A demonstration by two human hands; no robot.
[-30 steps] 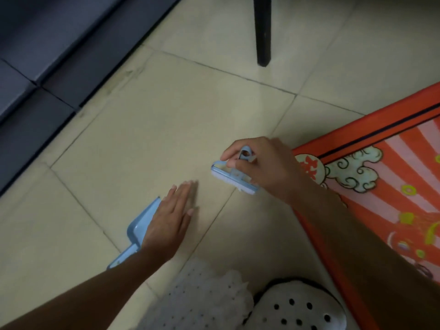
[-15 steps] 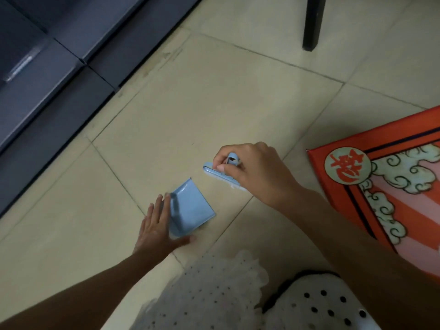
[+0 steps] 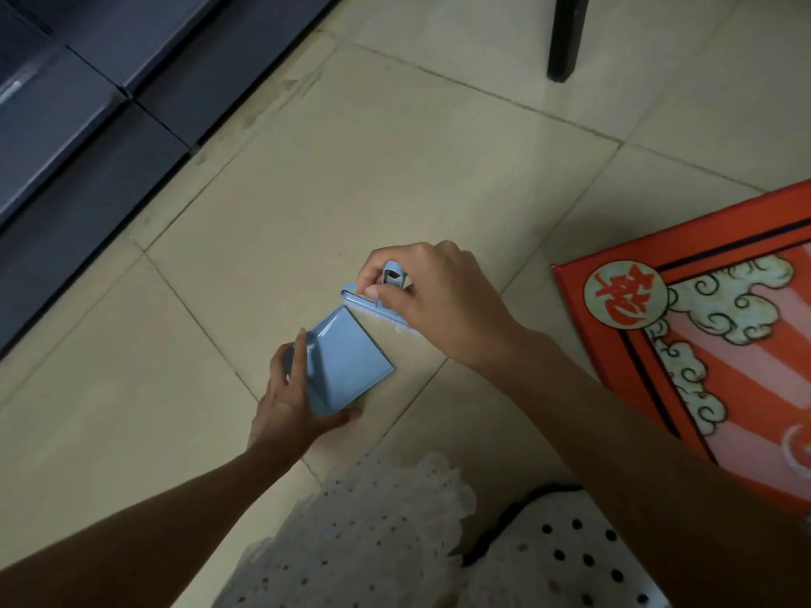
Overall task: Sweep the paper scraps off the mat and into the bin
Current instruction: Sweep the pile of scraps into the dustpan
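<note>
Nearest, at the lower edge: white dotted fabric (image 3: 373,541) and a white perforated shoe (image 3: 583,559). Left hand (image 3: 292,399) grips the rear of a small light-blue dustpan (image 3: 351,359), thumb under its near corner, fingers curled along its left side; pan sits on the beige tiled floor (image 3: 395,168) with its open edge pointing away. Right hand (image 3: 439,300) pinches the handle of a light-blue hand brush (image 3: 373,307), fingers curled round it; white bristles touch the pan's far edge. Mat (image 3: 724,344), red-orange with cloud pattern, lies on the floor to the right, apart from pan and brush. No paper scraps or bin identifiable in view. Farther: a black furniture leg (image 3: 566,32); dark cabinet fronts (image 3: 87,125) at upper left.
</note>
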